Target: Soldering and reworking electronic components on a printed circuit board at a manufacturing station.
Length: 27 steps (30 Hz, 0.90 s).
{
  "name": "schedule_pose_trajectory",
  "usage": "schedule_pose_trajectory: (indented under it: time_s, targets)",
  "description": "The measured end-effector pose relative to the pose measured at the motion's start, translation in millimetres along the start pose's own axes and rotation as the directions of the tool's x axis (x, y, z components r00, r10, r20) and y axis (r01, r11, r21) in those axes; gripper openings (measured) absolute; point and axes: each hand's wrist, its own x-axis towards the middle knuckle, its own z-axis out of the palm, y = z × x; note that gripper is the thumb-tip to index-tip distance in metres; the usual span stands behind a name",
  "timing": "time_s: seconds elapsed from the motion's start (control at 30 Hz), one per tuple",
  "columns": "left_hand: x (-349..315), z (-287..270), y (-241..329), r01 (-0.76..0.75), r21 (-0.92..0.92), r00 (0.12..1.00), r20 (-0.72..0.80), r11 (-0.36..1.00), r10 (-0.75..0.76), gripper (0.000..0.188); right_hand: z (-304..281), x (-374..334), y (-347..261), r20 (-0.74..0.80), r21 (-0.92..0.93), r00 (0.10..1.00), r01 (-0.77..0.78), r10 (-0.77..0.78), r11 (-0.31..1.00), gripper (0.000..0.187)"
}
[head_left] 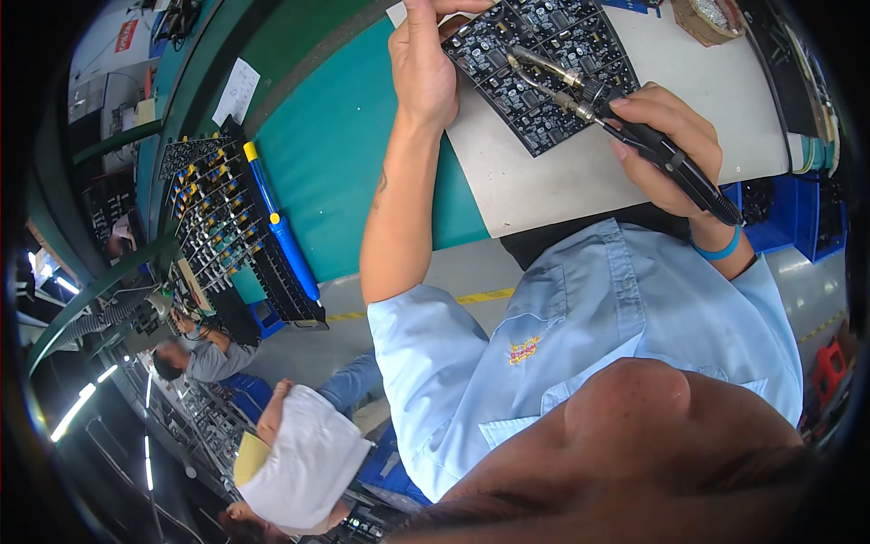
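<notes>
while left hand (422,71) grips board (555,41) edge, right hand (686,121) clasps tweezers (647,141); mat (335,172) spreads leftward.

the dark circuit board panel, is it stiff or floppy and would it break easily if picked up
Probably stiff: the panel looks flat, with the left hand at one edge. Likely fragile on its face, since small components crowd it.

From my remote seat I count two hands — one left hand (424,77), one right hand (672,136) — plus one black circuit panel (523,107) and one two-pronged tool (672,161). At left, I see one blue-and-yellow pump-shaped tool (282,228), one white sheet (237,91) and two co-workers clearly, one grey-shirted (219,361), one white-shirted (308,461).
</notes>
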Motion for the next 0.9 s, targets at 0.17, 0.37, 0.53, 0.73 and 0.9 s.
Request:
schedule_pose_trajectory:
  time_s: [0.17, 0.37, 0.53, 0.73, 0.9]
  targets:
    - [0, 0, -1, -0.008, -0.004, 1.000, 0.008, 1.000, 0.008, 0.067, 2, 1, 1, -0.002, -0.005, 1.000, -0.006, 0.006, 1.000, 0.043]
    - [1, -2, -1, -0.028, -0.003, 0.999, 0.017, 1.000, 0.028, 0.069, 3, 2, 3, 0.013, 0.004, 1.000, -0.014, 0.014, 1.000, 0.043]
    - [0, 0, 0, -0.014, 0.007, 1.000, -0.004, 1.000, 0.014, 0.071, -1, -1, 1, 0.002, -0.002, 1.000, -0.023, 0.023, 1.000, 0.043]
    - [0, 1, 2, 0.014, 0.005, 1.000, -0.008, 1.000, -0.014, 0.072, -17, -11, 4, -0.003, -0.012, 1.000, -0.022, 0.022, 1.000, 0.041]
    - [2, 1, -1, 0.025, 0.022, 0.998, -0.052, 0.999, -0.024, 0.072, -46, -34, 3, -0.290, -0.164, 0.957, -0.082, 0.031, 0.983, 0.040]
